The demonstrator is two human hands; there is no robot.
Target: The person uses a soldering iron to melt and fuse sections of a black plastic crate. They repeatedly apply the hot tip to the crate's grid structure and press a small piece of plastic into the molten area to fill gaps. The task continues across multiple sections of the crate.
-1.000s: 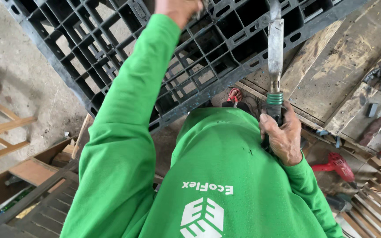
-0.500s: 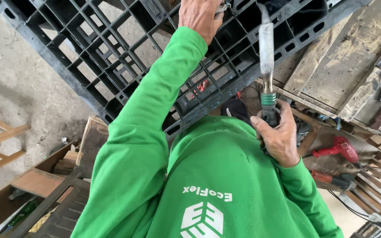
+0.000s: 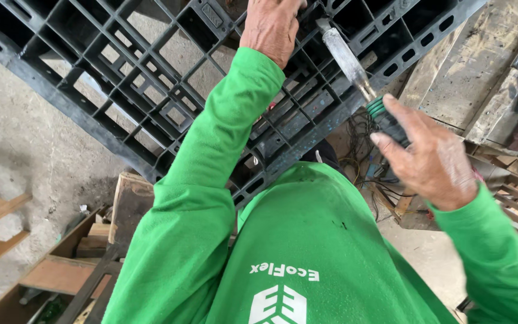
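The left hand [image 3: 271,27] at twelve o'clock has its grip clamped on the black plastic pallet [image 3: 151,90]. The right hand [image 3: 430,159], at three o'clock, closes loosely around the heat tool [image 3: 355,69], whose nozzle touches the pallet.

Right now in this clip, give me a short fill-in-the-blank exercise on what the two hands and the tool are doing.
1. The left hand rests on a black plastic ____ with a grid of open cells.
2. The right hand grips the dark handle of a long tool whose metal tip points up toward the ____ hand.
3. Both sleeves are ____ in colour.

Missing words: pallet; left; green
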